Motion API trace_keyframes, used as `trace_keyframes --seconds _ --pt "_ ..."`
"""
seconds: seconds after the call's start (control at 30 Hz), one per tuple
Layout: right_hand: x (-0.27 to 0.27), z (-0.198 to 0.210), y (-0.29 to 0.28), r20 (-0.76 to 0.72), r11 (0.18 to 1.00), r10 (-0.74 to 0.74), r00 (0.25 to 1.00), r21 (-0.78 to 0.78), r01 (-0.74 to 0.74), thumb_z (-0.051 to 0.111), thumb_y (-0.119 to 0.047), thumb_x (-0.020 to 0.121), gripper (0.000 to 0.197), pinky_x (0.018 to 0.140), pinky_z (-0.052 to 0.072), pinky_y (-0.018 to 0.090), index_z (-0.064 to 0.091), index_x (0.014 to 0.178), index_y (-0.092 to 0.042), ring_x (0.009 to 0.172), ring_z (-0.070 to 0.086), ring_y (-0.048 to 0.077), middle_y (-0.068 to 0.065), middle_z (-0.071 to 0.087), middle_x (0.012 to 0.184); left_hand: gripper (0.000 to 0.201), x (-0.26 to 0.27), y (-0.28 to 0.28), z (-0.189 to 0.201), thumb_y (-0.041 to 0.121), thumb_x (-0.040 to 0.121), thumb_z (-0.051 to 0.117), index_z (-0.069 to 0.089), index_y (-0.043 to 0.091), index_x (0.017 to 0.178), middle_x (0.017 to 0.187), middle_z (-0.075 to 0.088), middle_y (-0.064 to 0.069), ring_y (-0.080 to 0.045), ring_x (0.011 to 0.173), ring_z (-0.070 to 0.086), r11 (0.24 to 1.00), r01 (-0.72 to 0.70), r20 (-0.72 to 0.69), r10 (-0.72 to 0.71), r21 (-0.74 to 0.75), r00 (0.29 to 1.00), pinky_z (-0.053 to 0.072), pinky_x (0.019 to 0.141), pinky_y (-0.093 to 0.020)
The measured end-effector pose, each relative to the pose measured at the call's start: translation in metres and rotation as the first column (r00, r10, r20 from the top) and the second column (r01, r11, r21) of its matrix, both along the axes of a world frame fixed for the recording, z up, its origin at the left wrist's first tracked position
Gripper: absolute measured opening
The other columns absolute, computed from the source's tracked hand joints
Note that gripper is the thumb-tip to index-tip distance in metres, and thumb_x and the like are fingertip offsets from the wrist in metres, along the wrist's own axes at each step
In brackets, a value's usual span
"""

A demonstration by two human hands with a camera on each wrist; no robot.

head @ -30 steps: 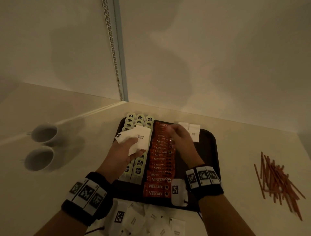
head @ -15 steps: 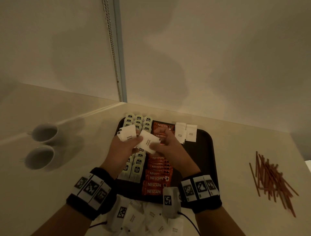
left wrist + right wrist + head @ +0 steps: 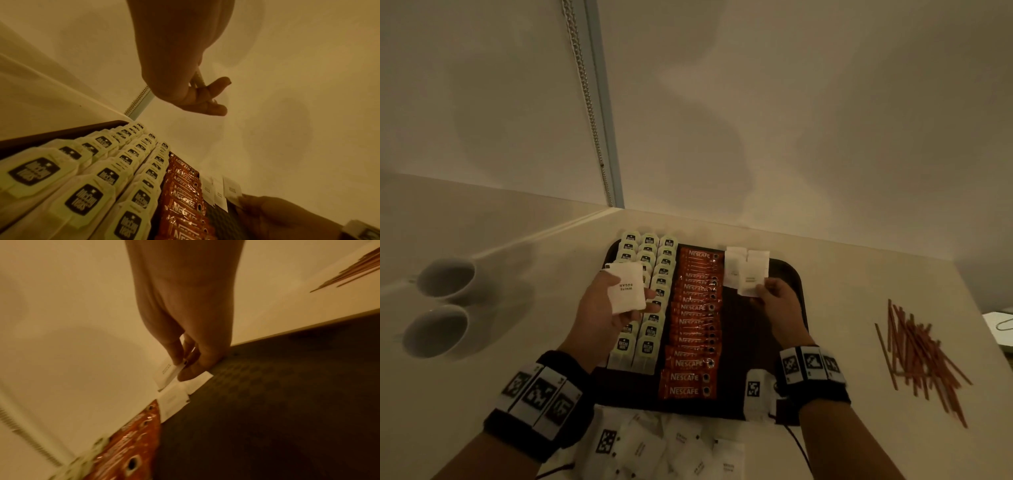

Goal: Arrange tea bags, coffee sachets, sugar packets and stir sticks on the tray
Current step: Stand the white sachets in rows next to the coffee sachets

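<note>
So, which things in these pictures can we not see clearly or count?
- Sugar packets in the left hand: head view shows only the top packet; how many lie under it is hidden.
- Loose packets before the tray: cut by the bottom edge and covered by the wrist bands.
- Packet in the right hand: print blurred in the right wrist view.
- Stir sticks: overlapping, too thin to count.

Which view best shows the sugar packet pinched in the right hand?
Head view: the sugar packet shows whole at the right hand. Right wrist shows it blurred; left wrist only its end.
</note>
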State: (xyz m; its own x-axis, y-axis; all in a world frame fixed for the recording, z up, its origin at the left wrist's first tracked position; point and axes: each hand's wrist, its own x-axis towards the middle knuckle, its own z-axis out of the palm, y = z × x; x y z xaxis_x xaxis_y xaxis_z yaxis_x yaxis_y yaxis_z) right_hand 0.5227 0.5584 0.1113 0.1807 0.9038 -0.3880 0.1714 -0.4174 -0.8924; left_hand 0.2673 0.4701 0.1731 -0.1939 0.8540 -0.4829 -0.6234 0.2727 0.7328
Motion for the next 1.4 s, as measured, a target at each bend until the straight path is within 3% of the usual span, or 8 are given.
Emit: trace_keyframes --seconds 0.23,0.5,0.77,0.9,1.03,1.13,1.2,1.4 --pt "0.031 -0.046 0.035 0.421 0.998 0.028 0.906 -0.069 0.001 0.055 -0.017 0.092 0.021 0.095 0.048 0.046 0.063 0.11 -0.009 0.103 0.059 0.027 0.011 0.064 0.113 0.029 0.002 0.001 0.002 0.017 0.096 0.027 0.055 0.008 0.103 0.064 0.068 -0.015 -0.026 0.052 0.065 1.0 -0.006 0.03 0.007 -0.02 1.0 0.042 0.035 -0.018" --pt "0.027 -0.053 0.048 0.469 0.998 0.002 0.883 -0.062 0.03 0.057 -0.014 0.09 0.026 0.1 0.045 0.044 0.063 0.114 -0.004 0.111 0.056 0.03 0.014 0.063 0.117 0.033 0.0 0.001 0.003 0.019 0.094 0.025 0.057 0.009 0.097 0.069 0.068 -0.013 -0.024 0.05 0.065 0.998 -0.023 0.035 0.025 -0.06 0.999 0.041 0.035 -0.016" --pt "0.02 -0.049 0.051 0.596 0.998 0.006 0.803 -0.053 0.031 0.06 -0.015 0.089 0.023 0.087 0.043 0.035 0.061 0.103 0.002 0.105 0.057 0.032 0.019 0.063 0.11 0.027 0.003 0.002 0.007 0.016 0.098 0.029 0.056 0.01 0.099 0.078 0.067 -0.019 -0.028 0.058 0.068 0.998 0.014 0.022 -0.013 -0.06 1.0 0.05 0.039 -0.022" --pt "0.009 -0.037 0.046 0.498 0.998 -0.059 0.865 0.014 0.06 0.061 -0.019 0.089 0.028 0.082 0.043 0.034 0.054 0.109 0.0 0.1 0.056 0.028 0.016 0.06 0.11 0.02 0.005 0.002 0.011 0.013 0.099 0.033 0.053 0.015 0.095 0.066 0.072 -0.01 -0.024 0.056 0.069 0.998 0.007 -0.024 -0.009 -0.068 1.0 0.051 0.041 -0.022" --pt "-0.035 0.009 0.022 0.239 0.969 0.164 0.957 0.144 -0.202 0.058 -0.029 0.091 0.017 0.073 0.048 0.021 0.058 0.101 -0.014 0.092 0.06 0.015 0.0 0.063 0.103 0.011 0.006 0.004 0.007 0.012 0.098 0.045 0.055 0.015 0.101 0.1 0.065 -0.014 -0.026 0.084 0.065 0.996 0.008 -0.101 -0.017 -0.091 0.995 0.051 0.043 -0.021" --pt "-0.072 0.048 -0.008 0.141 0.81 0.551 0.823 0.147 -0.568 0.055 -0.043 0.09 0.024 0.076 0.053 0.023 0.062 0.103 -0.024 0.092 0.064 0.012 -0.006 0.066 0.1 0.009 0.011 0.003 0.005 0.011 0.095 0.052 0.06 0.015 0.099 0.095 0.066 -0.009 -0.019 0.082 0.064 0.997 0.045 -0.175 -0.055 -0.062 0.983 0.049 0.044 -0.019" --pt "-0.09 0.064 -0.02 0.171 0.73 0.638 0.75 0.173 -0.661 0.056 -0.041 0.09 0.025 0.077 0.054 0.027 0.065 0.102 -0.022 0.088 0.065 0.014 -0.001 0.067 0.096 0.01 0.013 0.003 0.005 0.011 0.093 0.057 0.063 0.016 0.1 0.091 0.07 -0.007 -0.016 0.077 0.066 0.996 0.084 -0.227 -0.086 -0.019 0.97 0.047 0.045 -0.019" --pt "-0.105 0.076 -0.033 -0.108 0.864 0.48 0.871 0.233 -0.447 0.06 -0.017 0.09 0.016 0.062 0.053 0.021 0.063 0.104 -0.009 0.069 0.062 0.013 0.009 0.067 0.091 0.024 0.01 -0.003 0.006 0.008 0.078 0.075 0.066 0.015 0.099 0.082 0.071 -0.005 -0.019 0.072 0.064 0.994 0.102 -0.338 -0.08 0.049 0.938 0.046 0.054 -0.026"
